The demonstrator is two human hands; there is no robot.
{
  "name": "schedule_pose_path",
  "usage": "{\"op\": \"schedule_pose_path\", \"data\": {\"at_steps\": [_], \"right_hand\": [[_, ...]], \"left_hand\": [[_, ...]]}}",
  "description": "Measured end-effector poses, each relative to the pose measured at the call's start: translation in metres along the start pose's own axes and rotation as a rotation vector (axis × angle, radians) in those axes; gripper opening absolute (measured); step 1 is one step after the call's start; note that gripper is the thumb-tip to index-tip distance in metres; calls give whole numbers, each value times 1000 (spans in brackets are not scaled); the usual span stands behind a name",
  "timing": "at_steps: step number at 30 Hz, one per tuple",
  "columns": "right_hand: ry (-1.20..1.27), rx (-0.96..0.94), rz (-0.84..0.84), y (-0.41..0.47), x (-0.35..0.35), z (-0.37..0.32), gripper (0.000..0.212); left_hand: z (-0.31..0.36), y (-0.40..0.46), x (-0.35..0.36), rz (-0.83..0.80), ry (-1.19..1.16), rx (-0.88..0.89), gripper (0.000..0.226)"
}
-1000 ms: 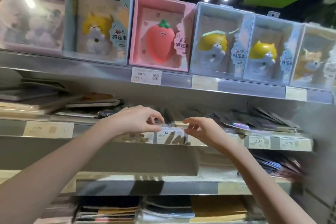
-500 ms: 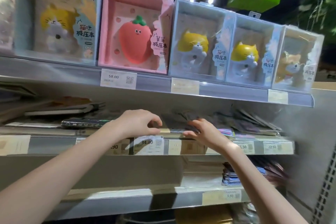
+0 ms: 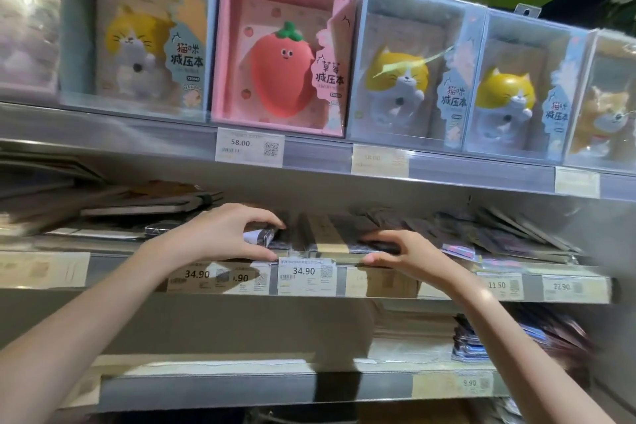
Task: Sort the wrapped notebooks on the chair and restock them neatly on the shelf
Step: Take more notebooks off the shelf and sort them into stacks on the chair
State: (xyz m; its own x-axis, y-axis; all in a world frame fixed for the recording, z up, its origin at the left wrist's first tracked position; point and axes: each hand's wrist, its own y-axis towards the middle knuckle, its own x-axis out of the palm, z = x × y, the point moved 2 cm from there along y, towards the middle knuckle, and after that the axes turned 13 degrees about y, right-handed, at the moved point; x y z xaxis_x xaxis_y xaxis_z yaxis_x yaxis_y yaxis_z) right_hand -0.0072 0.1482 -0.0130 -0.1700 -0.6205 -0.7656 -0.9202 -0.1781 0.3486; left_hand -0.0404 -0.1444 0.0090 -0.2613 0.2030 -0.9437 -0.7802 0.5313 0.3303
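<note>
A small stack of wrapped notebooks (image 3: 323, 239) lies flat at the front of the middle shelf (image 3: 120, 268), above the 34.90 price tag. My left hand (image 3: 223, 234) grips the stack's left end, fingers curled over the top and thumb under the edge. On the right end, my right hand (image 3: 409, 251) holds the stack with fingers on top and thumb along the front edge. The chair is out of view.
Boxed cat and strawberry notebooks (image 3: 282, 58) line the top shelf. More flat notebooks (image 3: 148, 206) lie left of my hands, and fanned wrapped packs (image 3: 509, 234) lie to the right. Lower shelves (image 3: 241, 385) carry further stacks (image 3: 481, 341).
The camera has drifted left and closer. Both hands have pushed further onto the shelf and spread a little wider along the stack's ends.
</note>
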Motion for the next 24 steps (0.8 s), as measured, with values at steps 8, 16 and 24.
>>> {"op": "schedule_pose_path", "data": {"at_steps": [8, 16, 24], "right_hand": [[74, 17, 74, 1, 1, 2, 47], [106, -1, 143, 7, 3, -5, 37], [132, -116, 291, 16, 1, -35, 19]], "left_hand": [[6, -3, 1, 117, 26, -22, 42], [9, -5, 3, 129, 28, -24, 37], [6, -6, -2, 179, -27, -12, 29]]}}
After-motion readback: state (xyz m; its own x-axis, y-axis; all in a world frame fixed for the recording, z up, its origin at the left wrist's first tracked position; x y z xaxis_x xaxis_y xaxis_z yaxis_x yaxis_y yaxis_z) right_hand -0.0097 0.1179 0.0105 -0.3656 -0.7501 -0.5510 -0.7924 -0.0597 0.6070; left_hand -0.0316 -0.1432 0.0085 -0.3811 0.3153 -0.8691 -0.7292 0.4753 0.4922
